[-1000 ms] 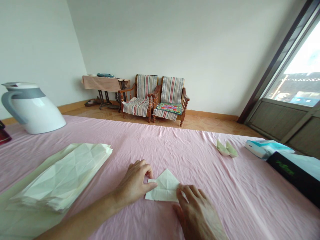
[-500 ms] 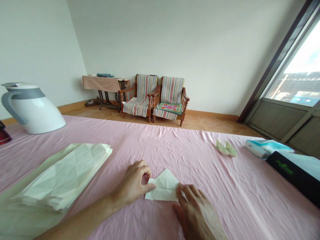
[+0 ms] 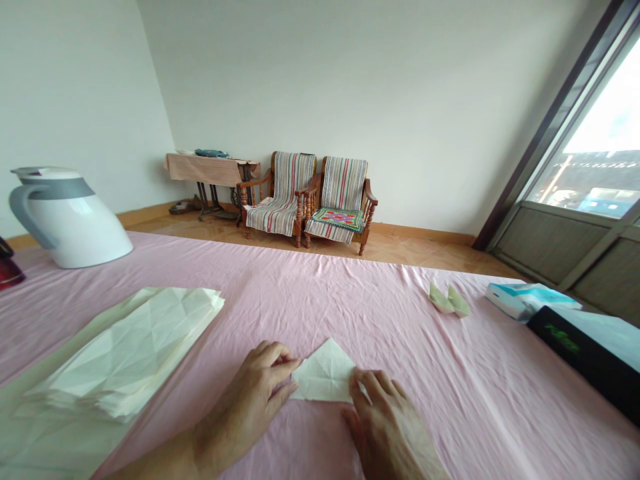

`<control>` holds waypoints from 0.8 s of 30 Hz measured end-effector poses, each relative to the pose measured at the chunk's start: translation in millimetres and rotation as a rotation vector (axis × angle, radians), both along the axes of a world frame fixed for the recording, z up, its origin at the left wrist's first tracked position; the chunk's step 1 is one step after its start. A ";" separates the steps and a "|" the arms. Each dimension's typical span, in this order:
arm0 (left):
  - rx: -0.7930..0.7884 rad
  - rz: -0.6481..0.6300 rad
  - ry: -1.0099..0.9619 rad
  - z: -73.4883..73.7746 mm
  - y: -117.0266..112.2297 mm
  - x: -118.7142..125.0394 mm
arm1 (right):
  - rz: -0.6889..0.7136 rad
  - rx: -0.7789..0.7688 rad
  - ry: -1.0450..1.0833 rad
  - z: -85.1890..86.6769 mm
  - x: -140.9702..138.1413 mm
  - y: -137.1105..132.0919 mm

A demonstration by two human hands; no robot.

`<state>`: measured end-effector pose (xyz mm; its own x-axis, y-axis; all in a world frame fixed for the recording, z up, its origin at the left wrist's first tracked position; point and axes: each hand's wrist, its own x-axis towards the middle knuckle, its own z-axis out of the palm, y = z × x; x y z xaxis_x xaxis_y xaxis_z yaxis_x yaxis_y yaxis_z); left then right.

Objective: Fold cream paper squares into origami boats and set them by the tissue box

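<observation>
A small pale folded paper (image 3: 325, 375) lies flat on the pink tablecloth, peaked at the top, with crease lines crossing its middle. My left hand (image 3: 257, 393) pinches its left edge between thumb and fingers. On the opposite side, my right hand (image 3: 393, 417) presses the right edge with curled fingers, its thumb lower down; the fingertips hide that corner. A stack of creased pale paper sheets (image 3: 140, 340) rests to the left of my hands. Farther right stands a folded paper piece (image 3: 447, 303) with two raised points.
A white and grey jug (image 3: 90, 223) stands at the left, beside a partly seen red object (image 3: 9, 273). At the right are a tissue pack (image 3: 525, 300) and a black box (image 3: 575, 347). Two wooden armchairs (image 3: 340, 190) and a cloth-covered sewing table (image 3: 200, 168) stand beyond the wrinkled tablecloth (image 3: 300, 280).
My left thumb has drawn back from the paper's top face to its left edge. The small flap at the upper left now lies in line with the slanted side. My right hand stays nearly still.
</observation>
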<state>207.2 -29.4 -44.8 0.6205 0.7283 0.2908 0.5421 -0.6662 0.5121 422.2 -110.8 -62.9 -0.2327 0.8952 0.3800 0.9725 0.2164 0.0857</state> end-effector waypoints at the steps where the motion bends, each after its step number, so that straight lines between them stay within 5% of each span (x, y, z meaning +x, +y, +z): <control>1: 0.013 -0.004 0.014 0.7 -0.8 0.2 | -0.001 -0.004 -0.005 0.2 0.1 0.0; 18: 0.356 -0.111 0.267 -3.3 -4.3 1.0 | 0.051 0.017 0.124 -2.5 3.2 1.3; 24: 0.340 -0.164 0.204 0.0 -5.0 1.7 | 0.053 0.041 0.118 -4.4 3.8 1.6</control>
<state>208.9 -34.4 -44.8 0.7896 0.4992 0.3569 0.4824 -0.8644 0.1420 426.0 -109.3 -67.3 -0.2310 0.8658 0.4438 0.9637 0.2665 -0.0182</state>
